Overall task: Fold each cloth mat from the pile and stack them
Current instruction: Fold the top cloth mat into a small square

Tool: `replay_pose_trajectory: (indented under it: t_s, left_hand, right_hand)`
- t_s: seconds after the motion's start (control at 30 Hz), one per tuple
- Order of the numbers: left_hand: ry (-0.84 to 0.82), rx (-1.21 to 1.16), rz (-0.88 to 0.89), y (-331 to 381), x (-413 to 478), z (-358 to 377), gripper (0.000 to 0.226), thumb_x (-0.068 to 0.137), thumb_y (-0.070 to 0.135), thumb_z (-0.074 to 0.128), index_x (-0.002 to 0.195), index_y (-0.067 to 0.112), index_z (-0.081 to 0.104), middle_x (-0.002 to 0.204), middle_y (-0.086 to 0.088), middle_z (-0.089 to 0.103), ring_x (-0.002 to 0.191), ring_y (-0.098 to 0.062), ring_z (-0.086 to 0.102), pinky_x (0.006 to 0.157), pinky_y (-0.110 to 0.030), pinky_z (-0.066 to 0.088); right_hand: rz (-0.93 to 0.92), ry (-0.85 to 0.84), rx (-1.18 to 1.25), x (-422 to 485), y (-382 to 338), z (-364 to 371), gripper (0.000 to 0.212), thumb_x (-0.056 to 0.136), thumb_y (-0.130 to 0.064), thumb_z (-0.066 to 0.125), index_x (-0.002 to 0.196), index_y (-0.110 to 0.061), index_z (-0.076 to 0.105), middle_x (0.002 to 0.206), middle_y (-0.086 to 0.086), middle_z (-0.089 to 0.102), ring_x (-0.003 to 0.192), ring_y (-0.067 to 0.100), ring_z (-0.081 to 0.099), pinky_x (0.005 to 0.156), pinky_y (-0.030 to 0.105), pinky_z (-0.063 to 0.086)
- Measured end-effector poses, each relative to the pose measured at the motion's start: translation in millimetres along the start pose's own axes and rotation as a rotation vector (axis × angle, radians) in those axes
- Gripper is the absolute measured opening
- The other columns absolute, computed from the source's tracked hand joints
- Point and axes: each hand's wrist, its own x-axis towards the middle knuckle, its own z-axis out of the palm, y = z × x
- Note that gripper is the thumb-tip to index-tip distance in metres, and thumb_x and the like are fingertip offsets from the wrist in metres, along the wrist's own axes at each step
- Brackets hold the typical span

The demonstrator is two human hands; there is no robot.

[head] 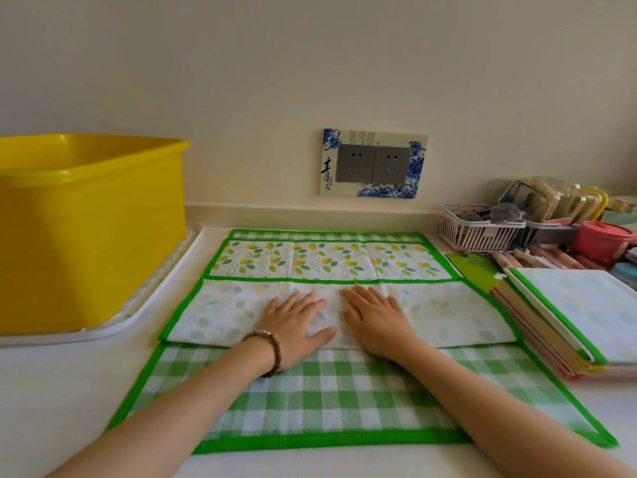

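Head view, left to right. Yellow plastic tub (89,229) on a white tray (165,281), not in play. Centre of the counter (69,391): green-bordered gingham cloth mat (310,391) spread flat, pale leaf-print flap (213,312) folded across its middle. Left hand (296,326) and right hand (375,322) lie side by side on the flap, palms down, fingers straight, gripping nothing. Stack of folded mats (579,305) sits at the mat's right edge. Looks like the first fold is being pressed flat. Next, probably: hands out to the near corners, bring the gingham half over, align the borders, then move it to the stack.
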Motion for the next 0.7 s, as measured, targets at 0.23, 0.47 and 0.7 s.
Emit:
replay_pose_trajectory:
  t_s: [0.23, 0.47, 0.7]
  left_hand:
    - [-0.011, 0.001, 0.015, -2, -1, 0, 0.067, 0.092, 0.063, 0.02, 0.149, 0.032, 0.003, 0.157, 0.011, -0.009, 0.145, -0.011, -0.01, 0.118, -0.043, -0.006]
    - [-0.011, 0.008, 0.014, -3, -1, 0, 0.069, 0.091, 0.065, 0.019, 0.149, 0.032, 0.003, 0.157, 0.011, -0.009, 0.145, -0.011, -0.011, 0.118, -0.042, -0.006]
    - [-0.017, 0.017, 0.009, -3, -1, 1, 0.077, 0.086, 0.072, 0.018, 0.15, 0.032, 0.002, 0.157, 0.011, -0.009, 0.145, -0.012, -0.01, 0.117, -0.043, -0.007]
  right_hand:
    - [0.125, -0.039, -0.056, -12, 52, -18, 0.057, 0.097, -0.055, 0.015, 0.15, -0.035, 0.007, 0.159, -0.008, 0.002, 0.146, 0.013, 0.001, 0.118, 0.039, -0.001]
    - [0.253, -0.049, -0.086, -31, 107, -36, 0.059, 0.097, -0.057, 0.014, 0.15, -0.034, 0.005, 0.159, -0.008, -0.001, 0.146, 0.014, 0.0, 0.118, 0.038, 0.001]
    - [0.298, -0.086, -0.071, -35, 127, -41, 0.06, 0.097, -0.056, 0.014, 0.151, -0.031, 0.004, 0.159, -0.006, -0.005, 0.146, 0.014, -0.003, 0.118, 0.041, -0.003]
